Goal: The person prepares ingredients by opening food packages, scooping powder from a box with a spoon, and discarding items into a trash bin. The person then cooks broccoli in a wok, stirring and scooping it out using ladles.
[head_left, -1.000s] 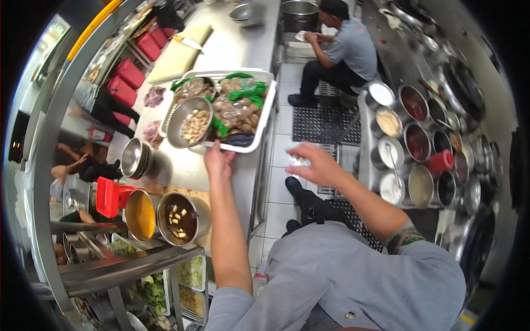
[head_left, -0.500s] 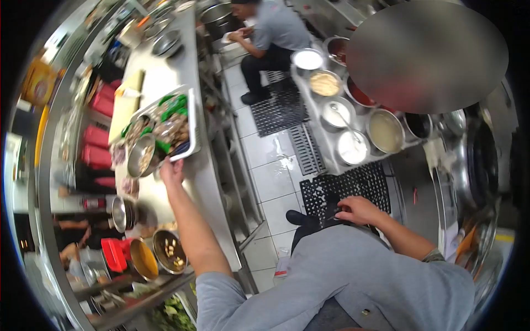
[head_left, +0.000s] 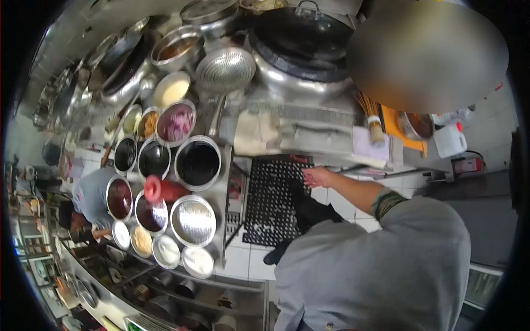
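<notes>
Head view showed your right hand (head_left: 318,177) released, its fingers loosely spread above the edge of the black floor mat (head_left: 270,204); your left hand's grip could not be told. Left of the mat, a red bottle (head_left: 165,191) sat among pots (head_left: 197,163). Beyond the mat were a pale cloth (head_left: 256,132), a strainer (head_left: 226,69) and a big wok (head_left: 303,41), while a person (head_left: 94,193) in grey was farther off, left

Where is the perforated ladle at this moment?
The perforated ladle is in the head view's upper part, left of centre, just left of the large black wok.
</notes>
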